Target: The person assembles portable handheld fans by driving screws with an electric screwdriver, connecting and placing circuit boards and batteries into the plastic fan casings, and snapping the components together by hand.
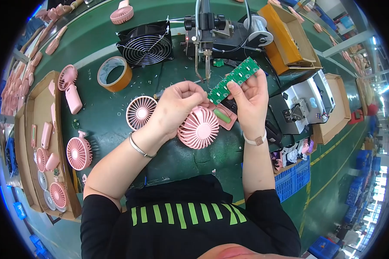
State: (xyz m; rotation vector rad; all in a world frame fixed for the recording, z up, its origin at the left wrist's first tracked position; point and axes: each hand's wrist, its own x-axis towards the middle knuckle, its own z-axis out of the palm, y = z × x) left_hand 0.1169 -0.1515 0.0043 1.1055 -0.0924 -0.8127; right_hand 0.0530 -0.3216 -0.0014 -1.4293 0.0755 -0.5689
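Note:
My right hand (252,98) grips a long green circuit board (234,80) between thumb and fingers, tilted up to the right. Small white and dark parts dot its face. My left hand (180,107) is closed in a pinch at the board's lower left end; what its fingertips hold is hidden. Just below lies a pink fan head (199,127), partly covered by my left hand. Beside it is an open pink handle with a green battery cell (221,115). Left of my left wrist lies a round pink grille (141,112).
A soldering machine (208,56) with a wire spool (258,31) stands beyond my hands. Around it are a black cooling fan (148,45), a tape roll (115,74) and a brown box (289,41). Pink fans (79,153) and a cardboard tray (69,192) are at left.

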